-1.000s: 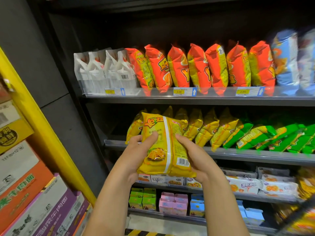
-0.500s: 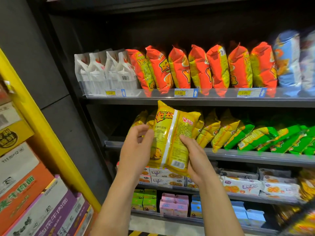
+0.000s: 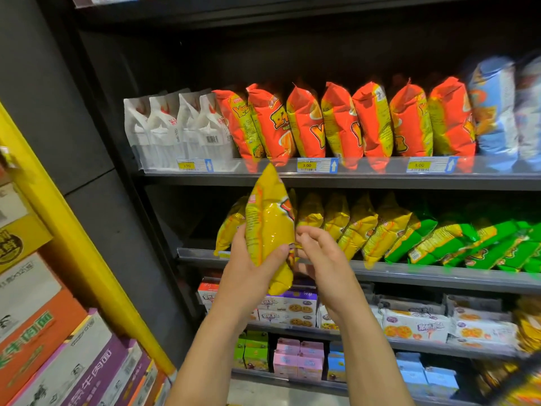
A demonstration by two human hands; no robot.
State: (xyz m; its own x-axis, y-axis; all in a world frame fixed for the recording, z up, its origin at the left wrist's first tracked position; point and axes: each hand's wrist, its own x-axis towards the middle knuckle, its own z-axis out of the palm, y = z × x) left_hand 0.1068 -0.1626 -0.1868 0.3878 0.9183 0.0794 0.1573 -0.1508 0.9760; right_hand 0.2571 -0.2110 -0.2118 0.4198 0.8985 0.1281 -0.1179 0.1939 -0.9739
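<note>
Finding: within the last second the yellow packet (image 3: pixel 268 230) was lifted from below the rim of the middle shelf (image 3: pixel 409 272) to stand in front of and above it. It was also turned from its flat, seamed back to nearly edge-on.

The left hand (image 3: pixel 251 273) had taken the weight, its fingers behind the lower half and its thumb across the front. The right hand (image 3: pixel 322 259) had left the packet's side. It sat just right of the lower edge with fingers curled, and whether it pinched the wrapper could not be told.

Judgement: the packet was being lined up to slot upright into the row of yellow packets (image 3: pixel 360 227) on the middle shelf, at the row's left end.

Condition: sealed and puffed, with a glossy yellow film, a crimped pointed top and some orange print. No tear was visible.
</note>
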